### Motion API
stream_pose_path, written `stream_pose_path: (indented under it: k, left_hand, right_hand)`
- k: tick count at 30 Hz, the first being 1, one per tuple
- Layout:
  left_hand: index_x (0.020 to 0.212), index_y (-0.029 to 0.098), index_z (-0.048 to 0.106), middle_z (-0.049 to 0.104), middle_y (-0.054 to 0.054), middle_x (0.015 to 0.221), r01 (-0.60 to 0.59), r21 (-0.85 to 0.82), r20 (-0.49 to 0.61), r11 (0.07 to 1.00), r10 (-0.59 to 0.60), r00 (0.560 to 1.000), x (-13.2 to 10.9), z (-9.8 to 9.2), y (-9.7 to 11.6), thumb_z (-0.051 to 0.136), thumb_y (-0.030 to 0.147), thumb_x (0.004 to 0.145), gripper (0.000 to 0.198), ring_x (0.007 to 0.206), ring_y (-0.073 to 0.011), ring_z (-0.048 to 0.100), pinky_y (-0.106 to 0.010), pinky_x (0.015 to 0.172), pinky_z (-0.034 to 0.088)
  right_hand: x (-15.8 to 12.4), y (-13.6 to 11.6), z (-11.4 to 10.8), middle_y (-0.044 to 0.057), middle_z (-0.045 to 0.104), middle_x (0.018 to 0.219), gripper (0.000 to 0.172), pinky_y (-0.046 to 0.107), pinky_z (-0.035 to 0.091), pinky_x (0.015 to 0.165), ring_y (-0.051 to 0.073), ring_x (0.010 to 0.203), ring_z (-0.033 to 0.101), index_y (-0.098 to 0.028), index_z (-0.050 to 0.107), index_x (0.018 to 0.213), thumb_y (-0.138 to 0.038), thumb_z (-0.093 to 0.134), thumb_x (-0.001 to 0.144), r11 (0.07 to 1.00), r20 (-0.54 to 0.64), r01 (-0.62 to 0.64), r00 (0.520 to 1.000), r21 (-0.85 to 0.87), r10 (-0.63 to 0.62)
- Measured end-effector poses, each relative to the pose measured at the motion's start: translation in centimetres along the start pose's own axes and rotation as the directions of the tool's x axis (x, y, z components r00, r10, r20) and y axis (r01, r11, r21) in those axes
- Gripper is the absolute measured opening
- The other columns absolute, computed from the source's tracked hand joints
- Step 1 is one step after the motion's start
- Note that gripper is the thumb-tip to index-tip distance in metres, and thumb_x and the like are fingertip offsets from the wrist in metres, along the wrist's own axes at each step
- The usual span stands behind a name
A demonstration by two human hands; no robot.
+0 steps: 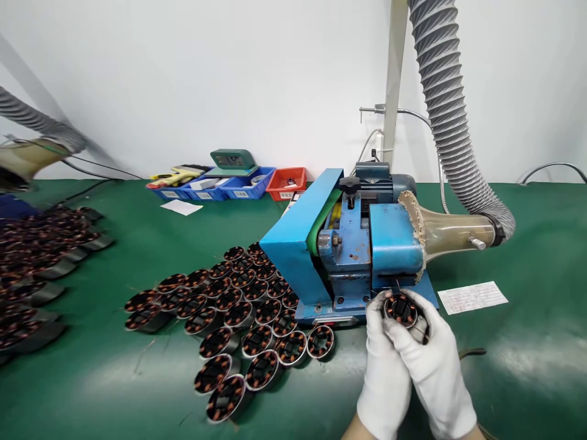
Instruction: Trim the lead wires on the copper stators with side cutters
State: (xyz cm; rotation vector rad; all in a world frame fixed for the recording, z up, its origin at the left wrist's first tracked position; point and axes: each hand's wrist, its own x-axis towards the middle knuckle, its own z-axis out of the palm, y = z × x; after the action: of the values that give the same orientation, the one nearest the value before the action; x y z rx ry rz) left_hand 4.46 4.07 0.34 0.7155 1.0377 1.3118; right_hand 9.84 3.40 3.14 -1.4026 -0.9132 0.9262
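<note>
Both of my hands wear white gloves and come together at the lower right, in front of a blue belt sander [348, 244]. Between them is a motor stator [400, 310], a ring with a black inside and copper windings. My left hand [383, 360] grips its left side, fingers closed. My right hand [426, 354] is closed round the right side, its thumb across the front. Thin wire ends stick out near the stator. Many more stators [255, 340] lie in a group on the green table, left of my hands and beside the sander.
A grey ribbed hose [444, 91] joins the sander's dust funnel [454, 232]. A paper slip [472, 297] lies right of the machine. Blue bins [245, 190], a red bin [287, 182] and a digital clock [233, 159] stand by the wall. More stators [41, 269] cover the far left.
</note>
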Motion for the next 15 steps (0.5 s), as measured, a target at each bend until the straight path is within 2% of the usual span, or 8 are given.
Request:
stream_pose_path:
  k: [5, 11, 15]
  left_hand:
    - [0.112, 0.026, 0.042, 0.062, -0.007, 0.109, -0.019, -0.054, 0.047, 0.998, 0.021, 0.999, 1.0, 0.7, 0.6, 0.062, 0.034, 0.074, 0.044, 0.099, -0.0208, 0.063, -0.035, 0.087, 0.05]
    - [0.112, 0.025, 0.048, 0.065, -0.007, 0.107, -0.089, -0.005, -0.02, 0.996, 0.089, 0.996, 1.2, 0.8, 0.2, 0.062, 0.034, 0.075, 0.041, 0.092, -0.0198, 0.066, -0.035, 0.085, 0.052]
    - [0.109, 0.027, 0.052, 0.066, -0.004, 0.108, -0.098, 0.063, -0.061, 0.993, 0.101, 0.993, 1.4, 1.3, 0.5, 0.069, 0.028, 0.069, 0.044, 0.097, -0.0201, 0.065, -0.034, 0.088, 0.051]
  right_hand:
    - [1.5, -0.7, 0.3, 0.011, 0.073, 0.101, 0.036, 0.039, 0.058, 0.081, 0.027, 0.091, 0.07, -0.018, 0.059, 0.103, -0.027, 0.07, 0.07, 0.999, 0.007, 0.04, 0.999, 0.036, -0.04]
    - [1.9, 0.2, 0.2, 0.01, 0.071, 0.101, 0.039, 0.038, 0.057, 0.083, 0.027, 0.092, 0.069, -0.019, 0.06, 0.102, -0.032, 0.073, 0.068, 0.999, 0.023, 0.014, 1.0, 0.046, -0.016]
    - [2.2, 0.0, 0.2, 0.009, 0.071, 0.1, 0.037, 0.037, 0.056, 0.082, 0.026, 0.092, 0.069, -0.019, 0.061, 0.099, -0.034, 0.073, 0.068, 0.998, 0.006, 0.025, 1.0, 0.051, -0.025]
